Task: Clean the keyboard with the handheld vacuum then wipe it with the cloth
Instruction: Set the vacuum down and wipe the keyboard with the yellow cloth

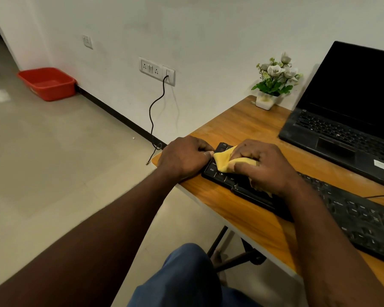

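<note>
A black keyboard (353, 216) lies along the front of the wooden desk (237, 202). My right hand (264, 165) presses a yellow cloth (225, 161) onto the keyboard's left end, fingers curled over the bunched fabric. My left hand (184, 158) grips the keyboard's left edge, with its fingers curled round that end next to the cloth. The handheld vacuum is not in view.
An open black laptop (346, 120) stands behind the keyboard. A small white pot of flowers (273, 85) sits at the desk's back corner. A black cable (155, 111) hangs from a wall socket. A red tub (48, 83) rests on the floor by the wall.
</note>
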`<state>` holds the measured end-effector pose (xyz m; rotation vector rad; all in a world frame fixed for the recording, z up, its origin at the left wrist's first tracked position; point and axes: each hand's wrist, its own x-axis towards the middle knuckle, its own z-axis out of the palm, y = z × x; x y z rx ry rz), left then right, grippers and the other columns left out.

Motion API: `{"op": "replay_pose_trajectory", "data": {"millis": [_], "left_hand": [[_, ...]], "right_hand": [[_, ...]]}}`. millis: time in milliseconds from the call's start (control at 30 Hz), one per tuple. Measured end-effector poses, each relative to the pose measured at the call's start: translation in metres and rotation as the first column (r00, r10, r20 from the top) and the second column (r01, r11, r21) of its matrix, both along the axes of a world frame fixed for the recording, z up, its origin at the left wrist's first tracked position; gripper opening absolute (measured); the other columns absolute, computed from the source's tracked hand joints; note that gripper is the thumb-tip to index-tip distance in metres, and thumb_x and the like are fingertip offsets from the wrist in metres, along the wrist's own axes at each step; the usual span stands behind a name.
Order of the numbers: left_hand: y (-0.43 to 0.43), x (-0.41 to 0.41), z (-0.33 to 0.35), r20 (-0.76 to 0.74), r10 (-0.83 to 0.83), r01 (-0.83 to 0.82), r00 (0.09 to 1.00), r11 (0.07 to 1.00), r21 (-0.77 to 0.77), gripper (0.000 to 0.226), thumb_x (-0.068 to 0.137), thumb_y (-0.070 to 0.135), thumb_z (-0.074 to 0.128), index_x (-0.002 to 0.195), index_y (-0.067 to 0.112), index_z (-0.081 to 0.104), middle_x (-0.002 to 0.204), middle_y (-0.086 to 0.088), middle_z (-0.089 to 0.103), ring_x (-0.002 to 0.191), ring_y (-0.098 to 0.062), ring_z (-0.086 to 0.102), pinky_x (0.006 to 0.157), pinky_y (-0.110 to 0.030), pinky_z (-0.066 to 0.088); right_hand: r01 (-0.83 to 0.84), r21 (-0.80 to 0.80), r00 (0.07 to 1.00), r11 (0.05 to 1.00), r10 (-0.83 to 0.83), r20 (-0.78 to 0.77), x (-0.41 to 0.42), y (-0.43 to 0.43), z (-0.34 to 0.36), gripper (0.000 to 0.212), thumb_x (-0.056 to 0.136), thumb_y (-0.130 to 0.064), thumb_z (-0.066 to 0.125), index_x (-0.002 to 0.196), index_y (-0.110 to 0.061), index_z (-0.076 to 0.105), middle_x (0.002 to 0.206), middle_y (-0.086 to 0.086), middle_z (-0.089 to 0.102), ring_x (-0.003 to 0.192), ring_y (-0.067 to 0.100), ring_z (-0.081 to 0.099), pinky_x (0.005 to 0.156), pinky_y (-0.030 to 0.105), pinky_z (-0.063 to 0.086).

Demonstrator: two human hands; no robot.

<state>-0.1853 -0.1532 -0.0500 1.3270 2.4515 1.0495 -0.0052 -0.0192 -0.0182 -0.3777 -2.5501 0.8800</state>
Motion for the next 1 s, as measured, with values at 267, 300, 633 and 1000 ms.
{"op": "replay_pose_trajectory", "data": {"millis": [267,300,633,1000], "left_hand": [[-0.001,-0.003,-0.003,-0.009,-0.008,0.008,1.000,1.000,0.014,0.029,0.095,0.041,0.058,0.118,0.042,0.075,0.124,0.016,0.071,0.110,-0.011,0.063,0.087,-0.034,0.051],[-0.001,-0.003,-0.003,-0.011,-0.006,0.006,1.000,1.000,0.014,0.029,0.095,0.040,0.058,0.118,0.042,0.075,0.125,0.015,0.071,0.110,-0.011,0.063,0.086,-0.032,0.049],[0.001,-0.003,-0.003,-0.016,-0.003,0.003,1.000,1.000,0.018,0.029,0.094,0.037,0.058,0.117,0.042,0.075,0.122,0.016,0.072,0.108,-0.010,0.063,0.077,-0.029,0.043],[-0.001,-0.001,-0.003,-0.033,-0.002,0.003,0.999,1.000,0.031,0.032,0.094,0.033,0.057,0.118,0.041,0.076,0.122,0.014,0.073,0.107,-0.012,0.064,0.077,-0.030,0.043]], "right_hand": [[0.027,0.064,0.995,0.998,-0.033,0.096,-0.007,-0.007,-0.003,0.031,0.082,-0.032,0.085,0.112,-0.036,0.076,0.104,-0.017,0.066,0.095,0.004,0.060,0.076,0.033,0.054],[0.005,0.081,0.995,0.997,-0.013,0.101,-0.007,-0.009,-0.002,0.034,0.081,-0.031,0.086,0.114,-0.035,0.076,0.106,-0.017,0.066,0.096,0.003,0.059,0.076,0.030,0.051],[0.029,0.156,0.997,0.987,-0.040,0.062,-0.011,-0.013,0.003,0.023,0.085,-0.017,0.083,0.105,-0.029,0.082,0.098,-0.018,0.071,0.088,-0.003,0.063,0.070,0.016,0.044],[-0.046,0.235,0.999,0.971,0.046,0.004,-0.017,-0.015,-0.001,0.024,0.080,-0.020,0.087,0.101,-0.031,0.082,0.096,-0.018,0.072,0.090,0.005,0.060,0.071,0.033,0.052]]}}
